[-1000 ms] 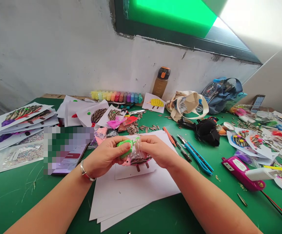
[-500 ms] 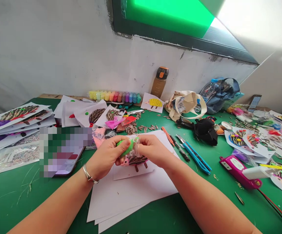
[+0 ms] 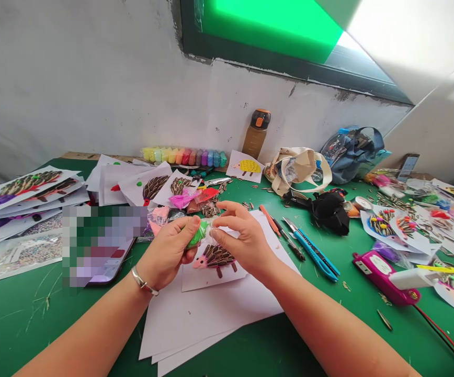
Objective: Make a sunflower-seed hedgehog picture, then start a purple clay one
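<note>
My left hand (image 3: pixel 168 248) is closed around a small clear bag of green modelling clay (image 3: pixel 199 234), the thumb pressed on top. My right hand (image 3: pixel 242 238) is at the bag's loose end with its fingers bent and apart. Its fingertips are close to the crinkled plastic; whether they touch it I cannot tell. Just below the hands lies a card with a hedgehog picture (image 3: pixel 216 257), which has a pink face, brown feet and a back of striped sunflower seeds. Under that card are several white sheets (image 3: pixel 203 324).
Left are stacked hedgehog pictures (image 3: pixel 34 183) and a phone (image 3: pixel 113 256). Behind are clay packets (image 3: pixel 183 156), loose seeds (image 3: pixel 211 209) and a bottle (image 3: pixel 257 133). On the right are a blue cutter (image 3: pixel 313 251), a black pouch (image 3: pixel 331 212) and a magenta glue gun (image 3: pixel 386 277).
My right hand has loosened from its pinch on the plastic and its fingers have spread. More of the hedgehog picture shows. My left hand still holds the green clay.
</note>
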Available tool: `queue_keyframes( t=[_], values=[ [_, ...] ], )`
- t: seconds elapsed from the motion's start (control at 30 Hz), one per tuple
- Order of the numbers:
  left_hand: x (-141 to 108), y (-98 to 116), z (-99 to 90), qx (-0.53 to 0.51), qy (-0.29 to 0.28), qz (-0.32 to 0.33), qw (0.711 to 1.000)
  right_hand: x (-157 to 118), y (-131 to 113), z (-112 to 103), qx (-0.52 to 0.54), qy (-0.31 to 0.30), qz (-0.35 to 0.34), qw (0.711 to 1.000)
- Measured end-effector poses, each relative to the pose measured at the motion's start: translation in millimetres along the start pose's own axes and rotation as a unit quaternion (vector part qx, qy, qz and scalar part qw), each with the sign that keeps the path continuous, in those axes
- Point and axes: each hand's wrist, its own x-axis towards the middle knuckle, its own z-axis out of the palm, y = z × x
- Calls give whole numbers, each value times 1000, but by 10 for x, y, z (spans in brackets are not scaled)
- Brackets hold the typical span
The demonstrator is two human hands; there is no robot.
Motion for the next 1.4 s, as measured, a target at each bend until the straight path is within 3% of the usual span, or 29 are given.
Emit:
queue_keyframes(
  t=[0.33,0.5,0.67,0.8,0.97,1.13,1.23,1.4],
  values=[
    [-28,-18,13,32,-17,4,999,0,4,19,43,-67,61,995],
    [-50,-2,43,63,-38,22,997,-16,-65,11,76,-59,33,995],
    [-35,-4,28,46,5,10,999,-26,14,39,-74,-44,-55,995],
    [-19,-14,21,43,9,14,999,21,14,-19,-175,-104,-83,975],
    [-20,-14,14,65,3,0,998,31,-11,-57,-126,-107,-58,985],
    [-25,24,-21,19,26,6,999,-3,44,25,-61,-61,-47,995],
    [-34,19,-19,18,6,4,1000,-19,77,68,-59,-46,-40,996],
    [-57,-7,18,28,-9,0,1000,-8,12,26,-14,-82,15,996]
  ],
)
